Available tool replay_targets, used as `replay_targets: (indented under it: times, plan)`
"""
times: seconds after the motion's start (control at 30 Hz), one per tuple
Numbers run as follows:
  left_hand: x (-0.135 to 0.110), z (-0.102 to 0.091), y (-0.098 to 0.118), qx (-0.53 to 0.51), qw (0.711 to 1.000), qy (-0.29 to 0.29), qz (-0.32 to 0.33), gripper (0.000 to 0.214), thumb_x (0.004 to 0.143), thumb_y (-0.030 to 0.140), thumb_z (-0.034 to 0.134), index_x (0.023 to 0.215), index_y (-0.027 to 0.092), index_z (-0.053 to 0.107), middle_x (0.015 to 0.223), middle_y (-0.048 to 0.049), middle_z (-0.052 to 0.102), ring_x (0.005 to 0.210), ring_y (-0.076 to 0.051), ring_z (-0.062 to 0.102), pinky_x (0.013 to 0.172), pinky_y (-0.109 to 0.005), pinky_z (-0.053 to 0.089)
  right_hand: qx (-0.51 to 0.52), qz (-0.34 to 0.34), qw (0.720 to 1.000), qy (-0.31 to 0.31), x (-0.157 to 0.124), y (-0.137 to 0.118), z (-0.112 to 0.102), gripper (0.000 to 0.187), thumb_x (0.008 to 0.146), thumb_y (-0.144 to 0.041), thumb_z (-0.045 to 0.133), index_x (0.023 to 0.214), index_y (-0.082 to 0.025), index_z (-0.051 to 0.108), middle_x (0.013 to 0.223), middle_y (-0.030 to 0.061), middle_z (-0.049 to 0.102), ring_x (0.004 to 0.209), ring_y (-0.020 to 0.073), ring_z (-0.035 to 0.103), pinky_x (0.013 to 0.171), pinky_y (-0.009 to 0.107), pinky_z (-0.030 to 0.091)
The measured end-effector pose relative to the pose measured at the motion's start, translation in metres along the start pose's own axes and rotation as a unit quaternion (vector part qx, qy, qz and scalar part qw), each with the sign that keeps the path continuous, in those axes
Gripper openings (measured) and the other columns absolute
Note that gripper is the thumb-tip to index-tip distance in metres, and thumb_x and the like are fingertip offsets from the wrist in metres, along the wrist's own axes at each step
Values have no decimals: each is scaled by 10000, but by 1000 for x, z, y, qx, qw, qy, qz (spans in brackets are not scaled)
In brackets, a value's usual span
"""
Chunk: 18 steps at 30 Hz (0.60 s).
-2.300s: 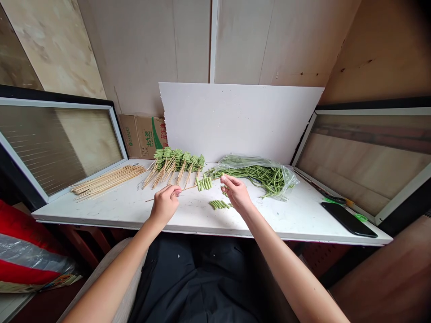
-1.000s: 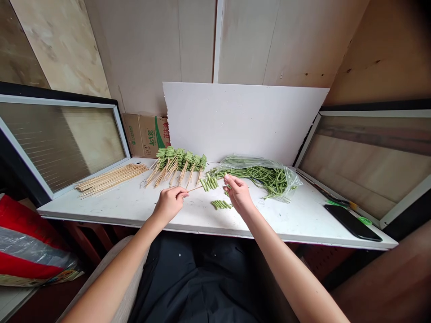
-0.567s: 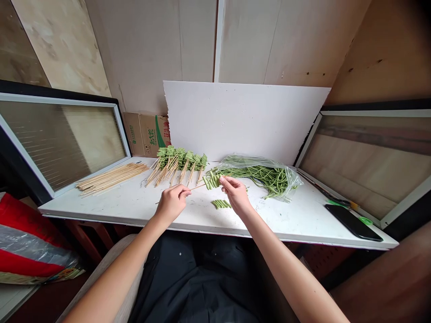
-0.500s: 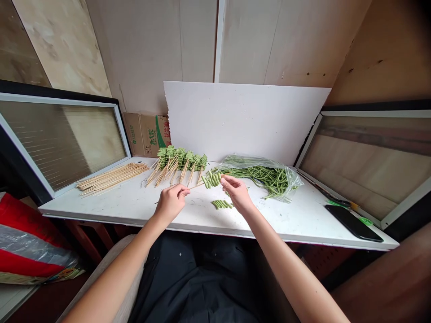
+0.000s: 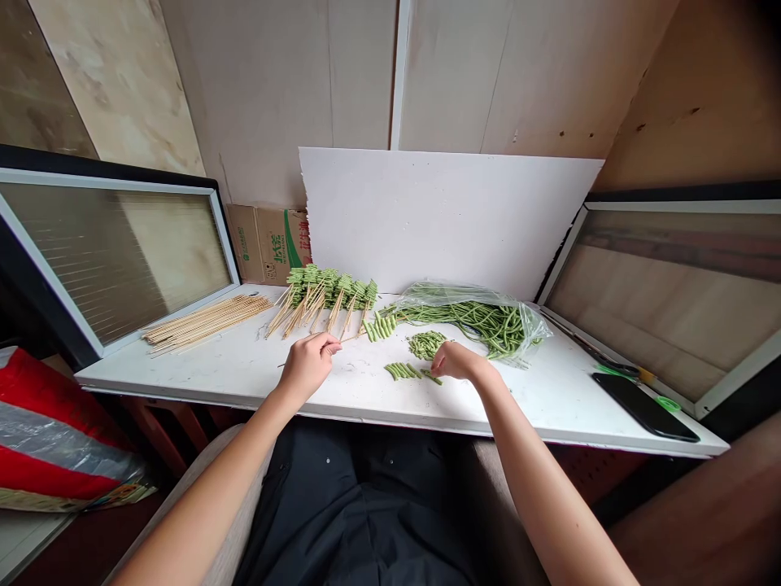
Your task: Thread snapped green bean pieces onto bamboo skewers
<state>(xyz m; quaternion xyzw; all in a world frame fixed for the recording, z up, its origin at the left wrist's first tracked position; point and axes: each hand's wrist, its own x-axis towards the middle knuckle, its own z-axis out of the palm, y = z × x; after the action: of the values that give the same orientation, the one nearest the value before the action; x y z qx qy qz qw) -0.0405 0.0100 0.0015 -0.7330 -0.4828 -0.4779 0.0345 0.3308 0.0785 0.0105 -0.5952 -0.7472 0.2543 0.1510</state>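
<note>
My left hand (image 5: 310, 366) is closed in a pinch on a thin bamboo skewer. Short green bean pieces (image 5: 381, 326) are threaded side by side at the skewer's far end. Over the table, my right hand (image 5: 455, 361) points down with its fingers drawn together on a cut bean piece (image 5: 433, 378); its thumb and fingertips are partly hidden. Beside it lies a short row of bean pieces (image 5: 401, 371). A heap of cut bean pieces (image 5: 425, 344) sits just behind that hand.
Finished bean skewers (image 5: 333, 286) are piled at the back, left of centre. Bare bamboo skewers (image 5: 207, 324) lie at the left. A clear plastic bag (image 5: 535, 324) holds long green beans (image 5: 482, 317). A black phone (image 5: 643, 404) rests at the right edge of the white table (image 5: 359, 395).
My right hand has left the tip of the skewer and moved down and right to the cut pieces on the table. My left hand keeps hold of the skewer, nearly still.
</note>
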Motion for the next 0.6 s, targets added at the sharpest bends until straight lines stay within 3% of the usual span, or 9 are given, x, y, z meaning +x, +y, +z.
replay_targets:
  times: [0.23, 0.4, 0.5, 0.6]
  plan:
    - [-1, 2, -1, 11, 1000, -15, 14, 206, 952, 154, 574, 877, 236, 747, 844, -39, 798, 794, -222, 742, 734, -313, 543, 0, -34, 999, -16, 6, 6, 4, 144, 569, -264, 935, 636, -239, 810, 662, 78, 752, 506, 172, 592, 473, 281, 399]
    - [-1, 1, 0, 16, 1000, -11, 15, 190, 961, 176, 589, 876, 237, 747, 840, -43, 797, 780, -223, 738, 720, -312, 540, 35, -62, 997, -25, 3, 2, 0, 121, 610, -270, 921, 673, -249, 819, 759, 93, 791, 609, 206, 648, 536, 293, 457]
    - [0, -1, 1, 13, 1000, -3, 14, 191, 965, 188, 589, 873, 237, 749, 831, -42, 795, 770, -219, 736, 710, -308, 538, 96, -110, 989, 14, 1, -5, -4, 161, 660, -362, 922, 748, -255, 838, 802, 85, 800, 717, 240, 684, 634, 324, 511]
    - [0, -2, 3, 3, 1000, 9, 13, 188, 968, 196, 593, 877, 238, 752, 828, -36, 795, 754, -214, 732, 702, -308, 538, 194, -150, 967, 71, 0, -13, -7, 314, 723, -515, 890, 860, -235, 846, 955, 87, 814, 824, 238, 697, 725, 336, 529]
